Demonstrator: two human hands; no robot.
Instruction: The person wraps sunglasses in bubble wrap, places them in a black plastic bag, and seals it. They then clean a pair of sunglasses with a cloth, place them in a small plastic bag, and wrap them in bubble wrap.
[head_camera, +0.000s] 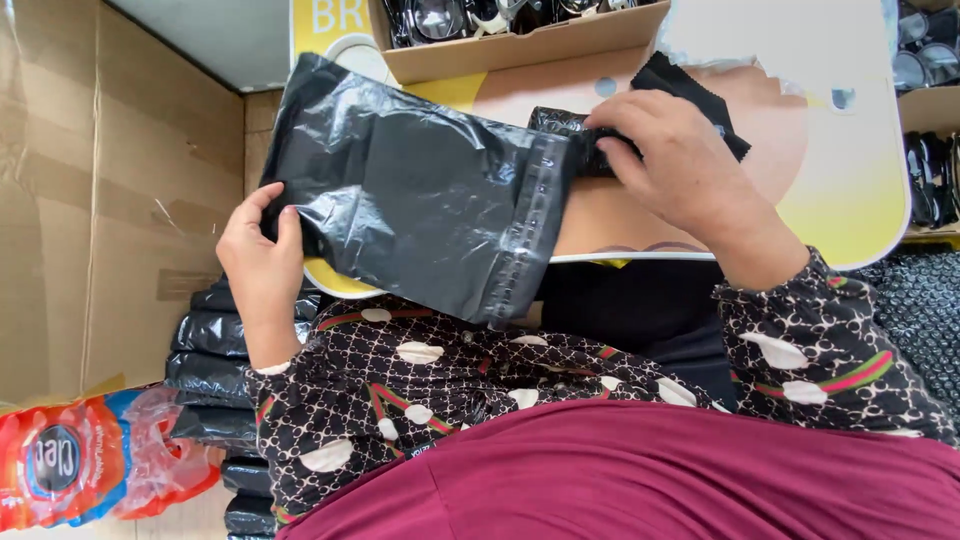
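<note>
The left hand (262, 262) is gripping the closed end of the black mailer bag (420, 195); the right hand (680, 165) is pinching a black pouch (560, 122) at its mouth; the film is looking thin, limp, slippery.

Glossy black plastic mailing bag (420, 200) with a clear strip along its open edge. Black cloth (690, 95) and a small black pouch (560, 125) at the bag's mouth. Sleeves (420, 390): black with a fine white lattice, white ovals, and red-and-green stripes. Garment (640, 475) below: plain maroon. Display board (850, 190): white, shading to yellow, with a peach area. Cardboard boxes (110, 200): plain brown. Stack of further bags (210, 370): black. Shrink-wrapped bottle pack (80, 460): orange-red and blue with a dark round label. Bubble wrap (925, 300): dark.
</note>
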